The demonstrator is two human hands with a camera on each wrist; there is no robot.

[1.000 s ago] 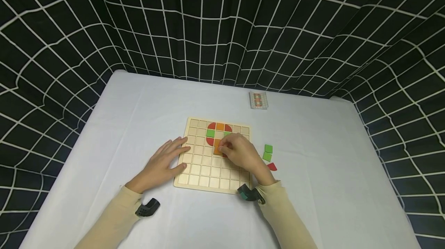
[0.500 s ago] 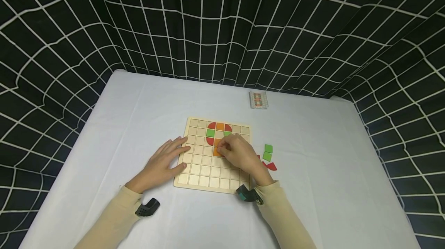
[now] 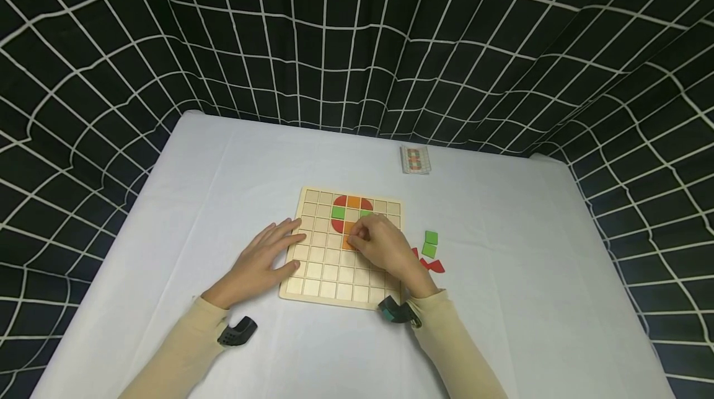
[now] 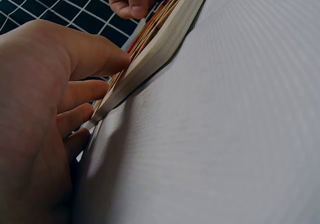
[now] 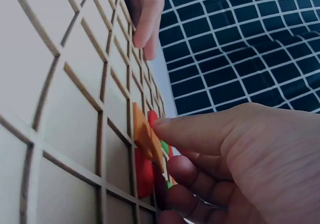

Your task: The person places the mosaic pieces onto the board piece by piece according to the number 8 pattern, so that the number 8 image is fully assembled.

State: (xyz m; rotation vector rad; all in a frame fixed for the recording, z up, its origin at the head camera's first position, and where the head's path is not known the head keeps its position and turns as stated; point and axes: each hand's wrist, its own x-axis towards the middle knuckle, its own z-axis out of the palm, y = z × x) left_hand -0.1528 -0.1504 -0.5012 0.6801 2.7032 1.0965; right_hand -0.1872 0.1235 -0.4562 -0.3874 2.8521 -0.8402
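A wooden grid board lies on the white table. My left hand is spread at its left side, fingertips on the frame. My right hand pinches an orange square tile between thumb and fingers, low over the middle cells. That tile sits slightly tilted in the right wrist view, beside a red piece. Further up the board lie red rounded pieces, orange squares and green squares. My right fingers hide part of this pattern.
Two green squares and several red pieces lie loose right of the board, near my right wrist. A small stack of pattern cards stands farther back. Black cloth with white grid lines surrounds the table's back and sides.
My right hand has shifted very slightly, and the orange tile now sits straighter over its cell. More of the loose red pieces show beside the right wrist. The left hand has stayed put.
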